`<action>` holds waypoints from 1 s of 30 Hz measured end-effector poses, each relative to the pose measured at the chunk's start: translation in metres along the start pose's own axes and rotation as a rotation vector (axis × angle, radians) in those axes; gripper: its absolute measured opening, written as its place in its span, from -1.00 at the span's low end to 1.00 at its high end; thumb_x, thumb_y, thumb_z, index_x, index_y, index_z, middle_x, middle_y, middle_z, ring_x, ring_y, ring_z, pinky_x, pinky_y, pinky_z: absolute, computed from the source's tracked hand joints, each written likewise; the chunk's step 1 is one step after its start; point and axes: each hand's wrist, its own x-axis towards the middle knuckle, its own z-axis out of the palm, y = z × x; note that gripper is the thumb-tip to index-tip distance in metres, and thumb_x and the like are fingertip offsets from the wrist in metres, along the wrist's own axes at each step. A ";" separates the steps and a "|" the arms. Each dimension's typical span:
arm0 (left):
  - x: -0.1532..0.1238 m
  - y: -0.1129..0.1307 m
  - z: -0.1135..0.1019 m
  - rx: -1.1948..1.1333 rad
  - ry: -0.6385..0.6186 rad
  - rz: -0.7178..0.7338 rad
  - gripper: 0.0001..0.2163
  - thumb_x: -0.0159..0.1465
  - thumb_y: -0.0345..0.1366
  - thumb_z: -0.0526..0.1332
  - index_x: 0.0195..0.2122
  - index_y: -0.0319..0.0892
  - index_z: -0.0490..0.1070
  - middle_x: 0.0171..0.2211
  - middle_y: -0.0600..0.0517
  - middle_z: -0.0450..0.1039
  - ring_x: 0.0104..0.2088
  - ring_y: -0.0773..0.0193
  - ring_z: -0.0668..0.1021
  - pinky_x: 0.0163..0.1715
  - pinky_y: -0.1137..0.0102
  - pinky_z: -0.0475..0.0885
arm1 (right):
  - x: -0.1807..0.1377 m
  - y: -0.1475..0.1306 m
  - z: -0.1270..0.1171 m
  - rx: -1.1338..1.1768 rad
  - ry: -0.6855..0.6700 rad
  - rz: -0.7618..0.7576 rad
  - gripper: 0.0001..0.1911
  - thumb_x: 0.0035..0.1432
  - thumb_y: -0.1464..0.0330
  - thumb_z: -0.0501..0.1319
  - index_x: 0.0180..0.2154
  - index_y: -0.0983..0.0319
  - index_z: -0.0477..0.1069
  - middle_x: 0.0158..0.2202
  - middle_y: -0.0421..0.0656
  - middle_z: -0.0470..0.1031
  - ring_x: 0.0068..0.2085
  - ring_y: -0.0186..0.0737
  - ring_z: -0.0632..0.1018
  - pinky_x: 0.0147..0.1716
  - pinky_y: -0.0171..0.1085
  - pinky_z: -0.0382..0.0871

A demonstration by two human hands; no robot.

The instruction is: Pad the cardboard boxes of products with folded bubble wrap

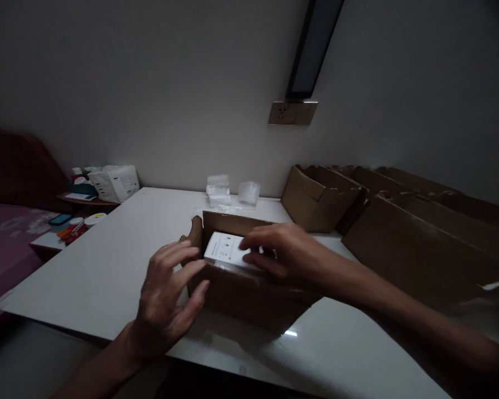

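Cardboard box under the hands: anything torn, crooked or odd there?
Yes. The box has a left flap with a ragged, torn-looking top edge. The white carton lies up at the opening, with the right hand on it. Loose bubble wrap lies on the table behind.

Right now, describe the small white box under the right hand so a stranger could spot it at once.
Start at the white table and find the open cardboard box at its middle, the left hand against its side. The small white box sits in its top, under the right hand. Alone among the brown cartons, it is white with printed grey icons.
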 end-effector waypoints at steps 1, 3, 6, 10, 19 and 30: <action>-0.005 -0.002 -0.004 0.002 0.067 -0.025 -0.55 0.16 -0.60 0.28 0.07 -0.18 0.37 0.02 -0.14 0.42 0.12 0.00 0.46 0.12 0.00 0.41 | -0.018 0.005 -0.005 0.055 0.124 0.054 -0.78 0.24 0.27 0.18 -0.22 0.18 0.58 -0.29 -0.10 0.62 -0.33 -0.22 0.55 -0.38 -0.32 0.30; -0.019 -0.012 -0.011 0.004 0.134 -0.086 -0.50 0.15 -0.60 0.29 0.12 -0.14 0.35 0.05 -0.13 0.41 0.11 0.03 0.49 0.11 0.06 0.43 | -0.061 0.021 -0.007 0.120 0.368 0.228 -0.67 0.27 0.11 0.14 -0.24 0.15 0.57 -0.26 -0.06 0.62 -0.30 -0.16 0.57 -0.39 -0.28 0.37; -0.046 -0.032 -0.014 -0.028 0.008 -0.326 -0.53 0.21 -0.47 0.30 0.15 -0.08 0.34 0.07 -0.10 0.45 0.07 0.07 0.53 0.07 0.12 0.49 | -0.118 0.050 0.017 0.122 0.540 0.557 -0.65 0.13 -0.02 0.26 -0.29 0.11 0.57 -0.32 -0.05 0.61 -0.33 -0.11 0.58 -0.37 -0.22 0.44; -0.068 -0.052 0.012 -0.366 -0.252 -0.743 -0.46 0.21 -0.23 0.31 0.22 -0.11 0.27 0.13 -0.18 0.45 0.03 0.02 0.58 -0.03 0.13 0.57 | -0.127 0.063 0.086 0.292 0.329 0.607 -0.48 -0.02 -0.01 0.30 -0.10 0.16 0.54 -0.18 -0.01 0.62 -0.25 0.01 0.60 -0.36 -0.14 0.52; -0.039 -0.010 0.075 -0.628 -0.199 -0.806 -0.53 0.10 -0.32 0.35 0.07 -0.17 0.40 -0.04 -0.10 0.58 -0.07 0.02 0.62 -0.07 0.17 0.59 | -0.132 0.083 0.127 0.266 0.327 0.581 -0.65 0.14 0.03 0.16 -0.32 0.15 0.52 -0.48 -0.10 0.54 -0.49 -0.04 0.51 -0.50 -0.12 0.47; -0.149 -0.016 0.024 -0.062 0.031 -0.955 -0.51 0.16 -0.22 0.31 0.15 0.01 0.36 -0.15 -0.04 0.62 -0.17 -0.04 0.67 -0.34 0.21 0.64 | -0.062 0.065 0.151 0.292 0.217 0.306 -0.65 0.20 0.08 0.09 -0.39 0.17 0.48 -0.42 -0.05 0.55 -0.36 -0.02 0.54 -0.37 -0.10 0.49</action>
